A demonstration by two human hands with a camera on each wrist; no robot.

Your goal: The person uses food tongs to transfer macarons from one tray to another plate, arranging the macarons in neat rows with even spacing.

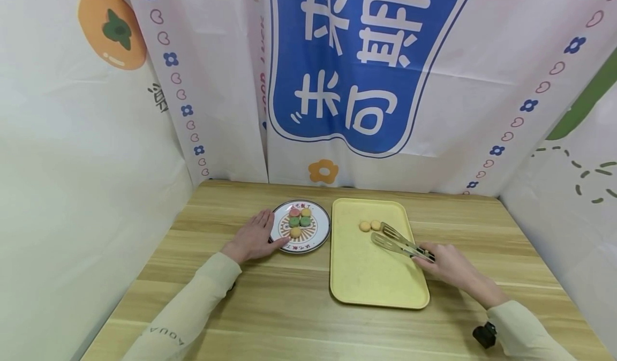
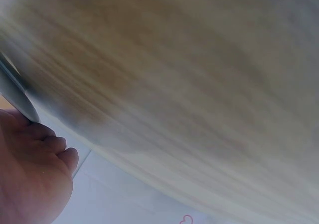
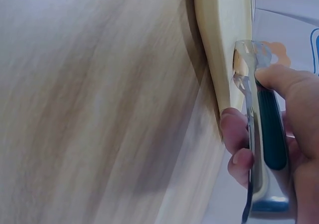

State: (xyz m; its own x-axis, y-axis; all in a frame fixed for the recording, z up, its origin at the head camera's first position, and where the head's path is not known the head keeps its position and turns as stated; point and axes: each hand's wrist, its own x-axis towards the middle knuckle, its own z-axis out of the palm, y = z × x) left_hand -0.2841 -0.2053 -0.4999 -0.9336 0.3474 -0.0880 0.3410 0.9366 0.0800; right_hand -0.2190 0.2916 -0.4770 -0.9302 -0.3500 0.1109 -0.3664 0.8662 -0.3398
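Observation:
My left hand (image 1: pixel 255 236) rests against the left edge of a round white plate (image 1: pixel 315 238), its fingers straight along the rim and its thumb reaching over it. On the plate sit several small macarons: a pink macaron (image 1: pixel 294 212), green macarons (image 1: pixel 305 221) and yellow ones, the yellow macaron (image 1: pixel 295 233) near the thumb. My right hand (image 1: pixel 448 264) grips metal tongs (image 3: pixel 273 134) with dark green handles over the yellow tray (image 1: pixel 376 286). The slotted tong tips are spread apart, beside two yellow-orange macarons (image 1: pixel 365 226) on the tray.
The wooden table (image 1: pixel 289 318) carries the plate on the left and the tray on its right, a narrow strip between them. Behind the table's far edge hangs a printed cloth (image 1: pixel 434 163); white cloth also flanks both sides.

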